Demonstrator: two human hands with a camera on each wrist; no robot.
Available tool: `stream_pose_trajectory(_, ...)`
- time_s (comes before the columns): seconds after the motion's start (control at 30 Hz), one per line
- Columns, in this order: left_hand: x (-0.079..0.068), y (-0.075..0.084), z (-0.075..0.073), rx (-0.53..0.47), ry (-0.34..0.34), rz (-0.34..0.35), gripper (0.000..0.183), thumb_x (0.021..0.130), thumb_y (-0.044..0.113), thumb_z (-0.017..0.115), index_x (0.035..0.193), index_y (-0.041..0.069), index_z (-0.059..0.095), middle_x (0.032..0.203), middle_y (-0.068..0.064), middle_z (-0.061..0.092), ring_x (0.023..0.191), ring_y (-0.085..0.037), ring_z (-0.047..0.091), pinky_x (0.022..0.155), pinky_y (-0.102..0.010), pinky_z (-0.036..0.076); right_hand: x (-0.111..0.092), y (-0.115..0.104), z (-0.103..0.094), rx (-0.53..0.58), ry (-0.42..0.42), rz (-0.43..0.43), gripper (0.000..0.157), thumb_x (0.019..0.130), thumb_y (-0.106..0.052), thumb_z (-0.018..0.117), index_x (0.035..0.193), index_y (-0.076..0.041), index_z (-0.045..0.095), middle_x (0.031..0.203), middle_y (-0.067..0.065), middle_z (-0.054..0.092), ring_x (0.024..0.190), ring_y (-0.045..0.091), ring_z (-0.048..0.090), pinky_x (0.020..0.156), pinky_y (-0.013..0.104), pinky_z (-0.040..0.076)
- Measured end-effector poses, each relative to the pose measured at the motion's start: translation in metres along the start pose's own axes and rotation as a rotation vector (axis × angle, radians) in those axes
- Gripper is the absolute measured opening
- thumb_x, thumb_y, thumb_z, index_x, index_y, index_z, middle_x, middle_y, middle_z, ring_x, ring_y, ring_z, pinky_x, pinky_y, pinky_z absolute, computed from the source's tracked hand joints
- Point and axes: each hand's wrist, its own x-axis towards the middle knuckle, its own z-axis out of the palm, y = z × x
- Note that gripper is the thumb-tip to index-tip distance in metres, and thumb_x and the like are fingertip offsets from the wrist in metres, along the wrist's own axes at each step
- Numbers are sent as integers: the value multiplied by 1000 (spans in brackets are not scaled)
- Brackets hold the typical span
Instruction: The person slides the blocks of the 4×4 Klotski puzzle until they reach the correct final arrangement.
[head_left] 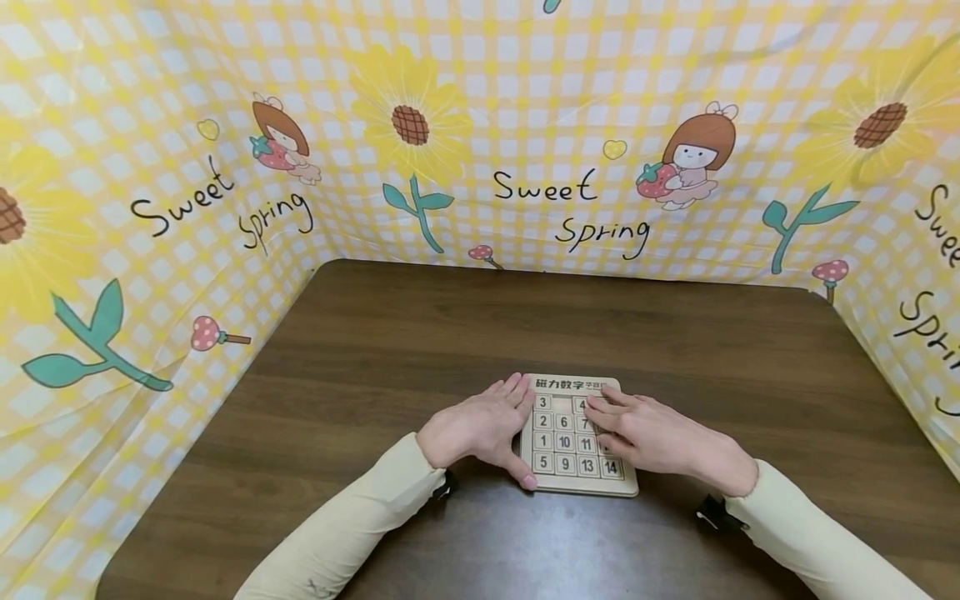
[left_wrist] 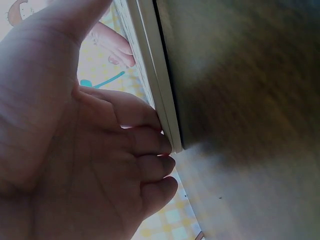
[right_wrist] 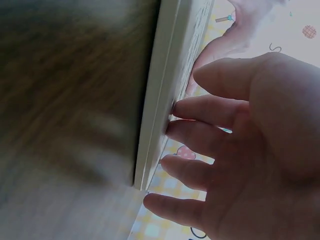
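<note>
A wooden number slide puzzle (head_left: 577,483) lies flat on the table, its square tiles carrying black numerals and Chinese print along the top. One slot in the top row is vacant, between the 3 tile (head_left: 543,402) and the 4 tile (head_left: 581,405). My left hand (head_left: 480,425) rests against the puzzle's left side, fingers extended along it and thumb at the lower left corner. Over the right columns, my right hand (head_left: 648,429) touches the tiles with spread fingertips, hiding several of them. In the right wrist view, the fingertips (right_wrist: 175,131) meet the puzzle's top face.
The brown wooden table (head_left: 420,333) extends around the puzzle on all sides. A yellow checked cloth (head_left: 480,100) with printed flowers and figures hangs behind and at both sides. Dark wrist straps (head_left: 722,512) show at the sleeve ends.
</note>
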Motion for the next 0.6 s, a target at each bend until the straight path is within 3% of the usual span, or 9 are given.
stream_pose_trajectory(0.23, 0, 1, -1, 2, -4, -7, 127, 68, 78, 68, 157, 3, 16, 165, -17, 4, 155, -26, 4, 127, -36, 11, 4, -4, -3, -25, -3, -5, 46, 98, -25, 57, 137, -2, 56, 143, 18, 54, 138, 41, 43, 103, 60, 44)
stream_pose_trajectory(0.6, 0, 0, -2, 1, -10, 4, 129, 69, 78, 68, 157, 2, 13, 165, -17, 4, 155, -26, 3, 127, -37, 11, 27, -20, -5, -43, 2, -84, 49, 98, -27, 56, 141, -2, 52, 145, 17, 53, 139, 40, 43, 106, 60, 43)
